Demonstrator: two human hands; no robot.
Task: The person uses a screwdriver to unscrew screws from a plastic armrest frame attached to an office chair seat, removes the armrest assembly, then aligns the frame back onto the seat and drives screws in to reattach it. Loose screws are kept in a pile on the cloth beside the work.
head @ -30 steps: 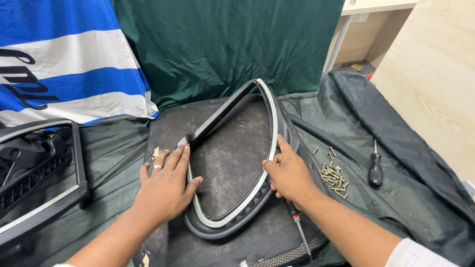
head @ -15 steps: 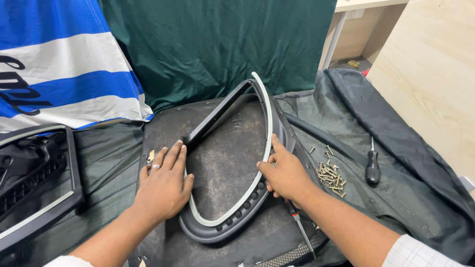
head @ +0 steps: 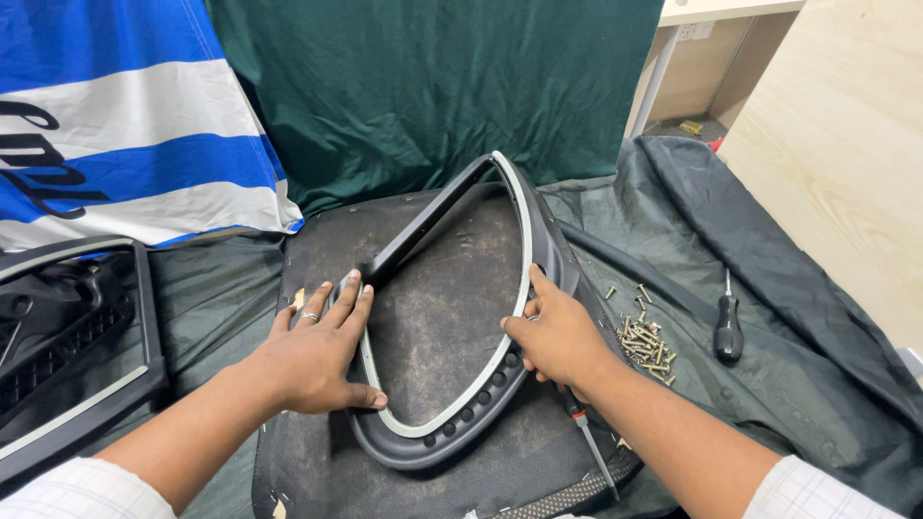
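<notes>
Left hand (head: 312, 356): fingers flat, spread on curved black frame (head: 452, 423) | right hand (head: 558, 336): fingers curled around frame's right rim | frame lies on dark seat pad (head: 317, 240), centre | screws (head: 646, 341) beside.

A dark grey frame (head: 452, 423) carried a pale grey strip. At ten o'clock hung blue-and-white striped cloth (head: 125, 125); at twelve, dark green cloth (head: 433, 86).
</notes>
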